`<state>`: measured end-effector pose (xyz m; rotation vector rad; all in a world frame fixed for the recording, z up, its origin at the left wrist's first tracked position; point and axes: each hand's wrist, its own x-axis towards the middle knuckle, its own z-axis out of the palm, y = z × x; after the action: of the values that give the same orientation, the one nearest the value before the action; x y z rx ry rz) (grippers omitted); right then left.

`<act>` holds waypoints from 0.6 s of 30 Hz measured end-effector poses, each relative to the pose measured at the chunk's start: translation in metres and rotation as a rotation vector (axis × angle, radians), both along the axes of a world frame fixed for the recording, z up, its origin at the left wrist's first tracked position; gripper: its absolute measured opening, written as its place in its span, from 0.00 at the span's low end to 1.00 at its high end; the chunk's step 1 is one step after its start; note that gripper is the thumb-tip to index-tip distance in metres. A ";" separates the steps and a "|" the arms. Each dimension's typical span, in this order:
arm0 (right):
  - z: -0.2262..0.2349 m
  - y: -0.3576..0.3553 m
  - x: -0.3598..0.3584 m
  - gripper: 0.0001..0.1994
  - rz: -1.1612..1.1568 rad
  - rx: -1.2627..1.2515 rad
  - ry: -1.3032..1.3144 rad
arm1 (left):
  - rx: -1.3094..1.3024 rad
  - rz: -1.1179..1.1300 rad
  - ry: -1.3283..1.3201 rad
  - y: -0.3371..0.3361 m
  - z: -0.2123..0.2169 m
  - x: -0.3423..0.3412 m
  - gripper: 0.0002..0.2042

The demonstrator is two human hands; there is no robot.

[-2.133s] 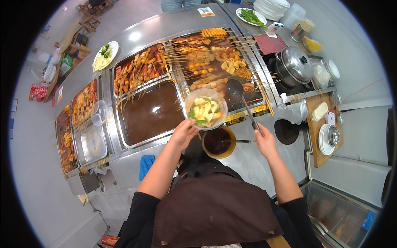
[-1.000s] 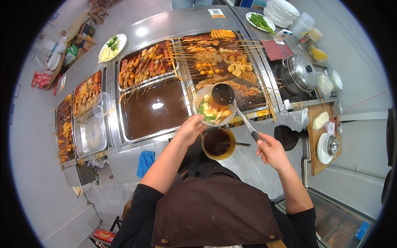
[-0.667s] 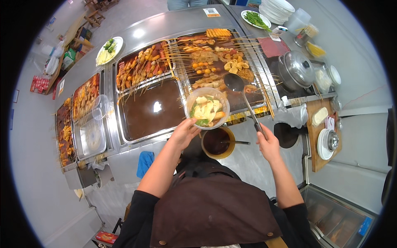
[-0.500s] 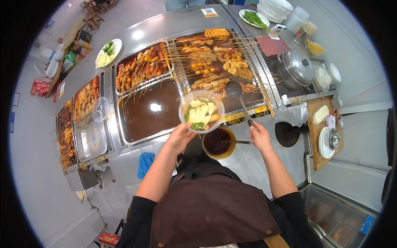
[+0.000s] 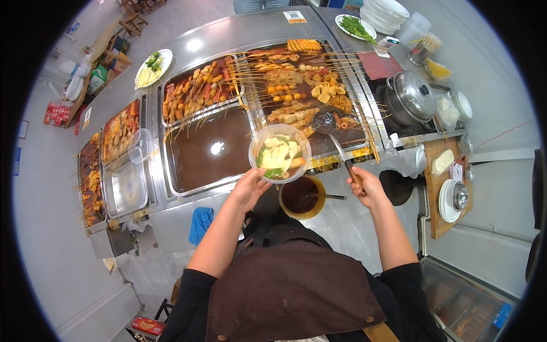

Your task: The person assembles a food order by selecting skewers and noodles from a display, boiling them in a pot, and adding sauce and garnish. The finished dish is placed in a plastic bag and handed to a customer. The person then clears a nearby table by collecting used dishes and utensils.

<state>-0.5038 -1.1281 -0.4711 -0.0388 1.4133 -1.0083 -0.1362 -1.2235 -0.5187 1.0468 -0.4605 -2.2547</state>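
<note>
The clear round bowl point(image 5: 252, 153) is held over the front edge of the table point(image 5: 353, 179); clock directions run from it. In it lie pale strips point(image 5: 277, 155), leaves point(image 5: 274, 172) and, at its 4 o'clock side, an orange piece point(image 5: 297, 163). The left hand point(image 5: 249, 187), at 7 o'clock, is clamped on its rim and side.

The ladle point(image 5: 324, 122) was tipped over the bowl 1 second ago; it now sits at 2 o'clock over the big tray point(image 5: 337, 153), so that pour looks finished. I cannot tell whether it touches the broth. The right hand point(image 5: 367, 185), at 4 o'clock, is closed around its handle.

At 5 o'clock a yellow tub point(image 5: 302, 216) holds dark liquid and a utensil. At 9 o'clock a broth tray point(image 5: 166, 159) shows brown liquid. The big tray, at 1 o'clock, is full of skewers in broth; a smaller tray point(image 5: 163, 108) at 10 o'clock holds more. The pot point(image 5: 411, 94) at 2 o'clock is lidded.
</note>
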 end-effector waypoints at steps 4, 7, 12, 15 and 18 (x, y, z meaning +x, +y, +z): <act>0.044 0.006 -0.005 0.09 0.048 -0.009 0.017 | 0.015 0.012 -0.002 -0.004 -0.001 -0.006 0.21; 0.079 0.014 -0.002 0.12 0.106 -0.051 0.036 | 0.006 -0.005 -0.019 -0.009 -0.003 -0.015 0.21; 0.121 0.026 0.010 0.14 0.216 -0.079 0.066 | 0.010 -0.024 -0.051 -0.018 -0.005 -0.033 0.21; 0.128 0.030 0.020 0.21 0.294 -0.061 0.130 | 0.007 -0.048 -0.055 -0.023 -0.004 -0.041 0.22; 0.124 0.036 0.031 0.23 0.399 -0.057 0.291 | 0.011 -0.045 -0.052 -0.024 -0.003 -0.045 0.22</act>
<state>-0.4726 -1.0926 -0.3473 -0.5084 1.5595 -0.7277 -0.1809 -1.2474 -0.5212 1.1132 -0.4989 -2.2767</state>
